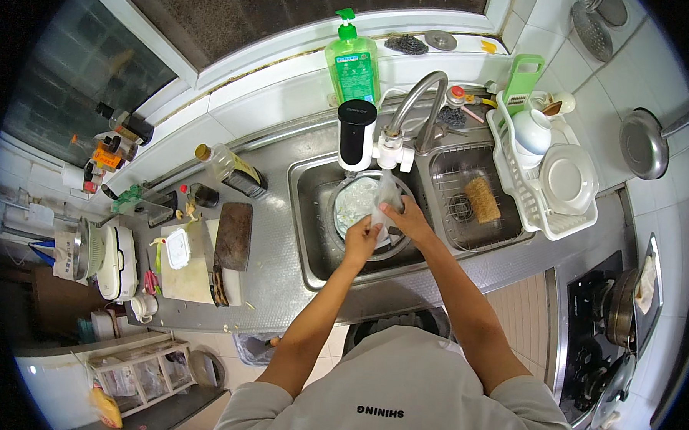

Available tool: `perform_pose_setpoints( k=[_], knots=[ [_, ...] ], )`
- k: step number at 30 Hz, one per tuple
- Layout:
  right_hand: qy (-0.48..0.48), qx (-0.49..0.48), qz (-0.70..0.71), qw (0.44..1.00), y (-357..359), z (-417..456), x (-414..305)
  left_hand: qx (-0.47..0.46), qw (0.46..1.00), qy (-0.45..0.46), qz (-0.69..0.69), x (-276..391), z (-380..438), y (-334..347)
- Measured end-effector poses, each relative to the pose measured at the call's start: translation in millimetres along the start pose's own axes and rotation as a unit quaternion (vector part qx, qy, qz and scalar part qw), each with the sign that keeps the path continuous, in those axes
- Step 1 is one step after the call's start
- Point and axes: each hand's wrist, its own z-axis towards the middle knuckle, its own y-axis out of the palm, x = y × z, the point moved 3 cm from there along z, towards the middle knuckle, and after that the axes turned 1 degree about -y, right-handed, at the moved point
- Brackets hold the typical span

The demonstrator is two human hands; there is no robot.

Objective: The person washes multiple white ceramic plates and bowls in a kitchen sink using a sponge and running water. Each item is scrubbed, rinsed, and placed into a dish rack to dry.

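Both hands are over the left basin of a steel sink (303,259), below the tap's white outlet (388,154). Between them is a thin, translucent whitish piece, seemingly a plastic bag (384,196). My left hand (359,240) pinches its lower left side. My right hand (406,219) grips it from the right, thumb on top. Beneath, a round metal bowl (335,237) sits in the basin. A white dish or white contents (355,201) with small green-yellow bits shows inside; my hands hide part of it.
Right basin holds a wire rack (456,234) and tan sponge (482,199). Beyond stands a white dish rack (523,208). To the left are a cleaver (233,233) on a cutting board (186,283), a sauce bottle (234,173) and scissors (151,281). Green soap bottle (352,71) stands behind the tap.
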Motion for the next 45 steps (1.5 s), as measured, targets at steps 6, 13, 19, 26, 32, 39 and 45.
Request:
perform_pose_setpoints(
  k=[6, 13, 19, 26, 32, 39, 45],
  knots=[
    [-0.293, 0.132, -0.072, 0.944, 1, -37, -34, 0.041, 0.91, -0.218, -0.351, -1, -7, -10],
    [-0.421, 0.105, -0.197, 0.879, 13, -22, -45, -0.008, 0.923, -0.184, -0.338, 8, -13, -15],
    [-0.372, 0.152, -0.206, 0.892, 27, -21, -48, -0.036, 0.931, -0.171, -0.321, 7, -12, -17],
    [-0.316, 0.055, -0.147, 0.936, 19, 15, -24, -0.039, 0.933, -0.189, -0.304, 5, -13, -34],
    [-0.221, 0.083, -0.038, 0.971, -5, 8, 20, 0.039, 0.868, -0.251, -0.426, -8, -14, -34],
    [-0.156, 0.159, -0.093, 0.97, 8, -41, 61, 0.147, 0.777, -0.31, -0.528, -17, -11, -24],
    [-0.257, 0.151, -0.125, 0.946, 35, -77, 5, 0.135, 0.779, -0.279, -0.546, -40, -3, -26]
  ],
)
